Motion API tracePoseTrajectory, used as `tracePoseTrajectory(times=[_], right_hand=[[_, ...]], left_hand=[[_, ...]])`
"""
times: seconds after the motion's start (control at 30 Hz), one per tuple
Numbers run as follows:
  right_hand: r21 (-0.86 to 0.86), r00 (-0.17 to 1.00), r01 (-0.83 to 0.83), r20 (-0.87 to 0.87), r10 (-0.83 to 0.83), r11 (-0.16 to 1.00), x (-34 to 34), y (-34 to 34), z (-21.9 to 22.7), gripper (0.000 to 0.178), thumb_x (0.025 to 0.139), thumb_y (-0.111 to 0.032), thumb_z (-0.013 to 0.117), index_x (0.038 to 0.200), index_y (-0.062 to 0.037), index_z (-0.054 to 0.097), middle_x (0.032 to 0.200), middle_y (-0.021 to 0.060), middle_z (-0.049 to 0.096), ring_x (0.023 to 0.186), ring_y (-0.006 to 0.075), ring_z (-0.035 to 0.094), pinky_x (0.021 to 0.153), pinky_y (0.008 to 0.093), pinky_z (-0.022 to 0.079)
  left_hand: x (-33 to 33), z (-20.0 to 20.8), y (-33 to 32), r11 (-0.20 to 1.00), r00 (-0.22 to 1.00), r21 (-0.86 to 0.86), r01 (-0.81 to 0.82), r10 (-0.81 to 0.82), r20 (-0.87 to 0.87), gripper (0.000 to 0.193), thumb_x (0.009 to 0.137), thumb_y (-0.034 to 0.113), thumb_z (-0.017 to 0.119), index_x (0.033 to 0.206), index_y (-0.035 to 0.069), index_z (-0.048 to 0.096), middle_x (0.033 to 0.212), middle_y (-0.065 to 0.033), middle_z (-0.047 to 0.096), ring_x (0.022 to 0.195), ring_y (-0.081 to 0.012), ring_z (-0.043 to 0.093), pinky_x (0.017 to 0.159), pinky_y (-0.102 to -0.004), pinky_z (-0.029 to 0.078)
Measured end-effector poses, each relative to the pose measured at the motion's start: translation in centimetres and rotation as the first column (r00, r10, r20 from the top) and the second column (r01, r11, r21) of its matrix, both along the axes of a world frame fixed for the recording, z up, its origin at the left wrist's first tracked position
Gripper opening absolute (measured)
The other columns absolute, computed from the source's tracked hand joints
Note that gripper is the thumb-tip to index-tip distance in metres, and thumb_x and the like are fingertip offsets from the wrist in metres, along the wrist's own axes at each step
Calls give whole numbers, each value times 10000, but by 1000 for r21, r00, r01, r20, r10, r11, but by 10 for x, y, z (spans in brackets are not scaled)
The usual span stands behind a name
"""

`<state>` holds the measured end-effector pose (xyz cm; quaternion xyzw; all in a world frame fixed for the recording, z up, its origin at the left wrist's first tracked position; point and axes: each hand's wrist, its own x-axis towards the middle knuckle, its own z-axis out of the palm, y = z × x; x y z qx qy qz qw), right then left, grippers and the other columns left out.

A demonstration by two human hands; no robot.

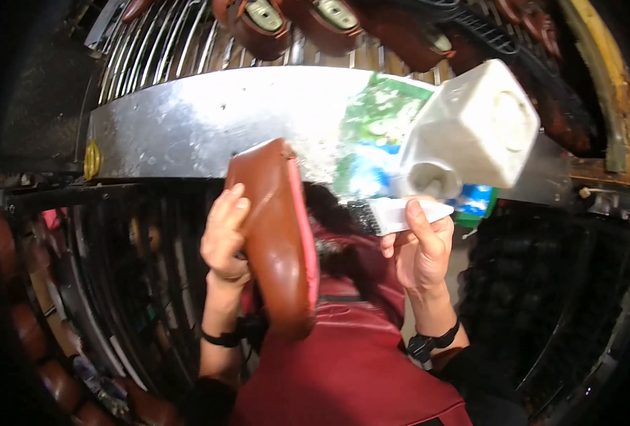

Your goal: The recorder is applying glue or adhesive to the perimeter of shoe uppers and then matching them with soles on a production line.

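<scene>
item: brown leather shoe upper (276, 234), pink-lined along its right edge, held upright with the toe end pointing down toward the lap. position: centre of view, in front of a scratched metal bench edge (187, 121).

left hand (224, 238): fingers closed around the left side of the shoe upper, thumb side hidden behind the leather; black band at the wrist.

right hand (420, 248): fingers wrapped tight on the white handle of a brush (400, 213), its dark bristles pointing left and lying just beside the pink edge of the upper; whether they touch it cannot be told. black watch at the wrist.

nearby: white plastic jug (474, 131) lying tilted on the bench, mouth facing the viewer, just above the brush. under it a green and blue printed sheet (375, 128). behind the bench, a metal rack (166, 42) carrying more brown shoes (293, 21). below the hands, a dark red apron (350, 355) over the lap.
</scene>
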<state>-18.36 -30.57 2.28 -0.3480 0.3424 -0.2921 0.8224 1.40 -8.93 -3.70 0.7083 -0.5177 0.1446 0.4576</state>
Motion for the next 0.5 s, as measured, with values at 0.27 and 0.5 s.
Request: tracePoseTrajectory(times=[0.27,0.5], right_hand=[[-171,936,-315,106,335,934,60,14,-20,128,1006,-33,701,1053,87,700,866,156,742,666,152,697,541,268,563],[-377,959,-283,-118,258,882,148,-32,-42,177,965,-124,779,988,45,731,806,82,747,592,119,678,484,249,511]], left_hand=[[7,-12,14,997,992,76,10,-19,125,206,888,-50,633,898,19,438,1233,-247,653,1193,-507,669,988,-636,583],[9,-16,16,999,992,44,26,-31,125,218,901,-50,625,880,16,419,1209,-275,684,1174,-516,678,976,-628,593]])
